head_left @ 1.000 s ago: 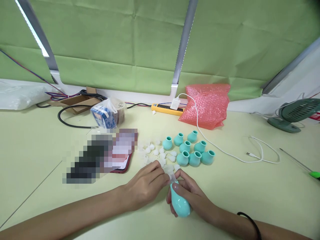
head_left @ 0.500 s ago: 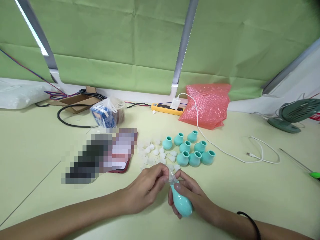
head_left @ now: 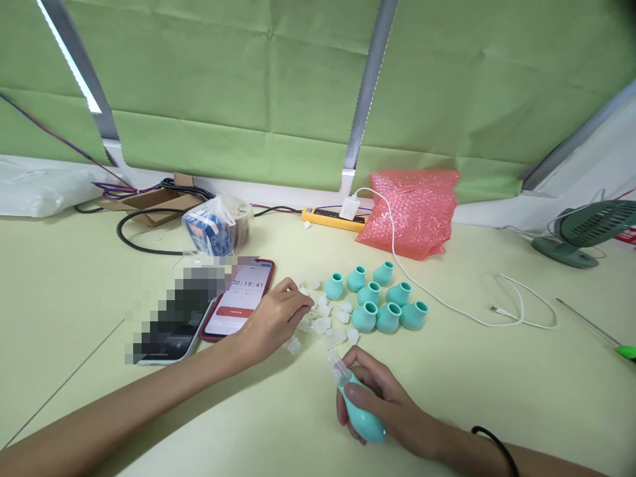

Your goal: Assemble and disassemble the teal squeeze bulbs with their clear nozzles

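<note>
My right hand (head_left: 380,397) is wrapped round a teal squeeze bulb (head_left: 365,417), its round end toward me. A clear plastic nozzle (head_left: 340,368) sits in the bulb's neck and points away, up and to the left. Over a loose pile of small white, translucent pieces (head_left: 322,324) is my left hand (head_left: 278,318). Its fingertips are pinched together at the pile's left side, and what lies between them, if anything, is hidden. Several more teal bulbs (head_left: 388,318) stand just right of the pile, necks up, with their round openings showing.
Left of the pile lie a red-cased phone (head_left: 238,298) showing a timer and a second phone (head_left: 173,341), partly blurred. Behind are a bagged blue package (head_left: 209,228), a yellow power strip (head_left: 328,218) and pink bubble wrap (head_left: 407,215). A white cable (head_left: 447,308), screwdriver (head_left: 593,326) and fan (head_left: 591,228) are on the right.
My left hand has left the clear nozzle and moved left and away to the white pieces. My right hand still holds the bulb, slightly lower in view. The phone's timer now shows.
</note>
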{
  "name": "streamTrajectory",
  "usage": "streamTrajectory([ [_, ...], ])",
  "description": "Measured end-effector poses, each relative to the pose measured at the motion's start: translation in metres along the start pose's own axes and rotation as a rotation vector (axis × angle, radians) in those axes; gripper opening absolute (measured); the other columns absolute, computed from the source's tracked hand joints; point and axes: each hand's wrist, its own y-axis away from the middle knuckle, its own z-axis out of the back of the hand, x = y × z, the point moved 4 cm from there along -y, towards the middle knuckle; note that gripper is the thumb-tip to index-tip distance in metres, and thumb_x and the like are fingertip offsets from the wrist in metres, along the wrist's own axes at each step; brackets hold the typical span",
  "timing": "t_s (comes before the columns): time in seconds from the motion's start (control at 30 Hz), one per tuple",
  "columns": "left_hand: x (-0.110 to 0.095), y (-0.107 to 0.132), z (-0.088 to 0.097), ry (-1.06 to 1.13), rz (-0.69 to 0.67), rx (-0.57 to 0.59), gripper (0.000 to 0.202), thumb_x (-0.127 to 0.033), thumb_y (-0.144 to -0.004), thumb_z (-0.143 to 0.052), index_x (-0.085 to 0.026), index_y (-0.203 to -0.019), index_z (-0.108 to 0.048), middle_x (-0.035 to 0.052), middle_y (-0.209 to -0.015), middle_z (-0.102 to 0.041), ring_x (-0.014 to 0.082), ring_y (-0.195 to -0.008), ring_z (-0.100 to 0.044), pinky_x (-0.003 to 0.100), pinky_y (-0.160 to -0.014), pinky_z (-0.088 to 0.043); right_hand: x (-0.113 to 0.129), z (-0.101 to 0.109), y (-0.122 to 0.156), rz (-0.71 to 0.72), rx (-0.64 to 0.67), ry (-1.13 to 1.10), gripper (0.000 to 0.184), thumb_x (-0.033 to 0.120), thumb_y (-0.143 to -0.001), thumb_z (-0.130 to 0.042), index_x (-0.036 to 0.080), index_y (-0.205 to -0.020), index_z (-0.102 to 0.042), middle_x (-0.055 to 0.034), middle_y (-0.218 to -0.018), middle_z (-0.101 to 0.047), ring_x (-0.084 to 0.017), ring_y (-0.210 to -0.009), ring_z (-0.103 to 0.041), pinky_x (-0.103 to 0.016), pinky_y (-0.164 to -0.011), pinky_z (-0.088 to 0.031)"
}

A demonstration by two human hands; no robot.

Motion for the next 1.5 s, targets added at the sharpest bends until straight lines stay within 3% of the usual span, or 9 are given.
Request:
streamTrajectory([
  [0.17, -0.027, 0.003, 0.012, 0.054, -0.007, -0.060, 0.015, -0.013, -0.083, -0.041, -0.009, -0.088, -0.055, 0.0065, -0.070, -0.058, 0.0152, -0.067, -0.047, 0.025, -0.058, -0.041, 0.003, 0.002, 0.002, -0.029, -0.048, 0.094, 0.030, 0.040, -0.071, -0.058, 0.018, -0.079, -0.041, 0.0013, -0.065, -0.052, -0.007, -0.052, -0.046, -0.019, -0.047, -0.037],
  [0.33, -0.077, 0.022, -0.002, -0.013, -0.113, 0.314, 0.031, -0.038, -0.082, -0.040, -0.011, -0.075, -0.053, 0.0064, -0.061, -0.055, 0.0185, -0.056, -0.047, 0.029, -0.049, -0.038, 0.011, -0.001, 0.009, 0.012, -0.219, 0.473, 0.025, 0.033, -0.055, -0.064, 0.016, -0.061, -0.047, 0.0015, -0.059, -0.045, -0.012, -0.059, -0.042, -0.021, -0.050, -0.037],
  [0.53, -0.082, 0.035, -0.017, 0.460, 0.232, 0.774, 0.033, -0.027, -0.087, -0.032, -0.014, -0.058, -0.039, -0.0047, -0.045, -0.035, 0.0049, -0.039, -0.030, 0.017, -0.039, -0.024, 0.019, -0.018, 0.014, 0.011, 0.061, 0.625, 0.023, 0.024, -0.061, -0.059, 0.015, -0.050, -0.041, 0.0055, -0.049, -0.033, -0.006, -0.048, -0.031, -0.017, -0.042, -0.026],
  [0.9, -0.076, 0.042, -0.023, 1.192, 0.546, 0.913, 0.052, -0.057, -0.081, -0.027, -0.015, -0.051, -0.033, -0.0046, -0.044, -0.028, 0.0049, -0.039, -0.026, 0.017, -0.035, -0.021, 0.036, -0.017, 0.027, 0.322, 0.444, 1.075, 0.022, 0.027, -0.083, -0.037, 0.017, -0.070, -0.052, 0.0016, -0.059, -0.047, -0.009, -0.051, -0.038, -0.020, -0.050, -0.032],
  [1.0, -0.079, 0.034, -0.013, 1.080, 0.431, 0.960, 0.047, -0.050, -0.084, -0.029, -0.015, -0.052, -0.033, -0.0049, -0.045, -0.028, 0.0052, -0.040, -0.027, 0.017, -0.037, -0.023, 0.049, -0.020, 0.027, 0.398, 0.453, 1.183, 0.022, 0.028, -0.083, -0.036, 0.017, -0.072, -0.052, -0.0011, -0.063, -0.051, -0.011, -0.055, -0.042, -0.022, -0.053, -0.034],
  [1.13, -0.074, 0.017, 0.005, 0.375, 0.129, 0.897, 0.024, -0.036, -0.078, -0.049, -0.016, -0.065, -0.046, -0.0039, -0.051, -0.040, 0.0092, -0.047, -0.040, 0.020, -0.043, -0.029, 0.073, -0.015, 0.028, 0.363, 0.336, 1.177, 0.013, 0.031, -0.079, -0.049, 0.019, -0.078, -0.052, -0.0034, -0.071, -0.055, -0.014, -0.067, -0.050, -0.025, -0.063, -0.040],
  [1.3, -0.060, 0.018, 0.015, -0.236, -0.013, 0.868, 0.016, -0.030, -0.076, -0.054, -0.014, -0.074, -0.053, 0.0031, -0.060, -0.054, 0.0192, -0.052, -0.053, 0.026, -0.046, -0.033, 0.111, 0.013, 0.036, 0.453, 0.089, 1.188, 0.023, 0.026, -0.078, -0.052, 0.024, -0.101, -0.050, -0.0066, -0.092, -0.053, -0.018, -0.082, -0.051, -0.030, -0.069, -0.042],
  [1.43, -0.053, 0.025, 0.017, -0.364, -0.092, 0.859, 0.010, -0.015, -0.075, -0.054, -0.015, -0.065, -0.053, 0.0036, -0.061, -0.052, 0.0175, -0.048, -0.050, 0.024, -0.041, -0.028, 0.148, 0.057, 0.046, 0.694, -0.398, 1.312, 0.020, 0.030, -0.079, -0.049, 0.024, -0.097, -0.055, -0.0050, -0.088, -0.053, -0.018, -0.078, -0.052, -0.029, -0.065, -0.041],
  [1.5, -0.052, 0.026, 0.015, -0.385, -0.151, 0.877, 0.017, -0.006, -0.072, -0.054, -0.015, -0.058, -0.051, 0.0039, -0.064, -0.051, 0.0168, -0.051, -0.050, 0.024, -0.042, -0.027, 0.160, 0.082, 0.047, 0.656, -0.665, 1.382, 0.021, 0.038, -0.078, -0.050, 0.021, -0.088, -0.058, -0.0047, -0.080, -0.056, -0.017, -0.069, -0.051, -0.027, -0.057, -0.039],
])
